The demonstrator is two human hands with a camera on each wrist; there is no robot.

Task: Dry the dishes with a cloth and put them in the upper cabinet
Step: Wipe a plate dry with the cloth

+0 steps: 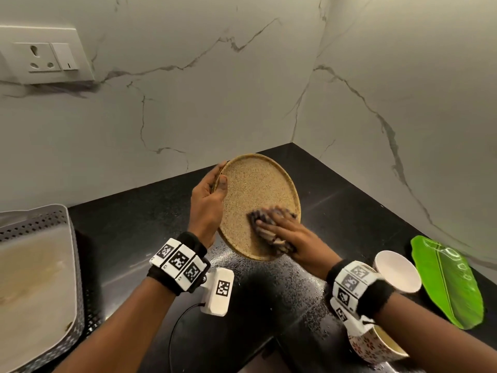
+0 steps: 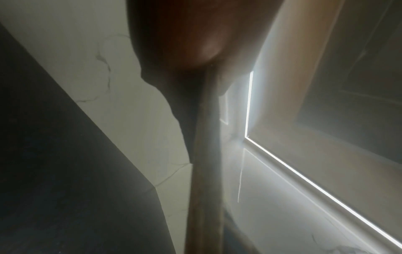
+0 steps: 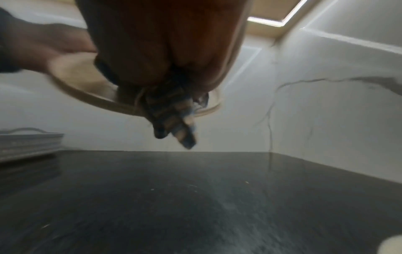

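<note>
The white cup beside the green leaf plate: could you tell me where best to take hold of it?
No handle shows on the white cup; its open mouth tilts up and leftward. I would come from above and pinch the rim's near edge, since the green leaf plate crowds its right.

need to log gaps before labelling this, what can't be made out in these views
- Underside of the plate: head view, faces away.
- Cloth pattern: motion-blurred, partly under the right hand.
- Left hand fingers behind the rim: hidden; left wrist view hazy.
- Floral cup: right wrist partly covers it.
- Upper cabinet: no view shows it clearly.
</note>
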